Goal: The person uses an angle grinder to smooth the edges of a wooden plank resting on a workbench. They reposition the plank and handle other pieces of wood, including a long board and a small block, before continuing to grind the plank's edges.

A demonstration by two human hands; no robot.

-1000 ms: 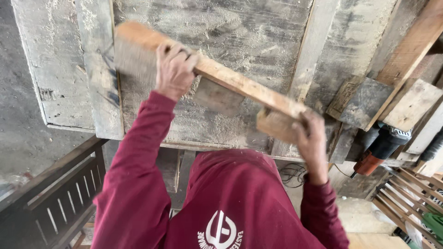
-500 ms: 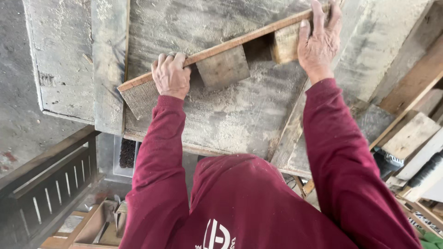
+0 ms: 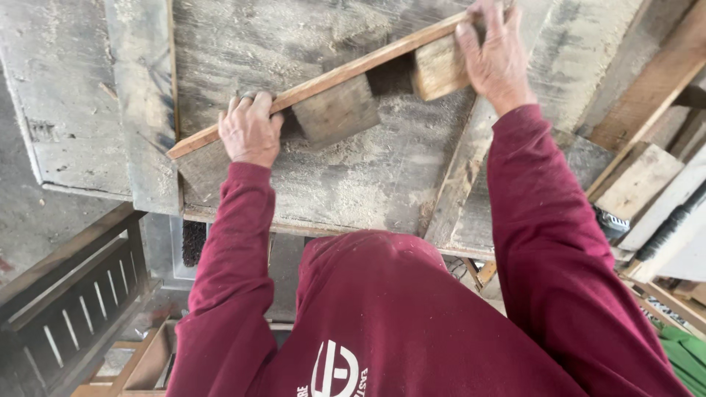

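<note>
A long wooden plank (image 3: 346, 72) with short wooden blocks (image 3: 334, 112) fixed along one side stands on edge on a dusty workbench (image 3: 368, 184). My left hand (image 3: 248, 132) grips the plank near its left end. Near the right end, my right hand (image 3: 493, 55) holds the plank and the block (image 3: 437, 70) under it. Both arms wear dark red sleeves. Sawdust lies around the blocks.
Loose boards and offcuts (image 3: 640, 176) are piled at the bench's right side, with a power tool (image 3: 610, 220) partly hidden among them. A dark slatted wooden frame (image 3: 66, 309) stands at the lower left. A brush (image 3: 195, 242) lies below the bench edge.
A second ago the plank was lifted off the bench and tilted down to the right. It now rests on the bench, right end farther away, both hands still on it.
</note>
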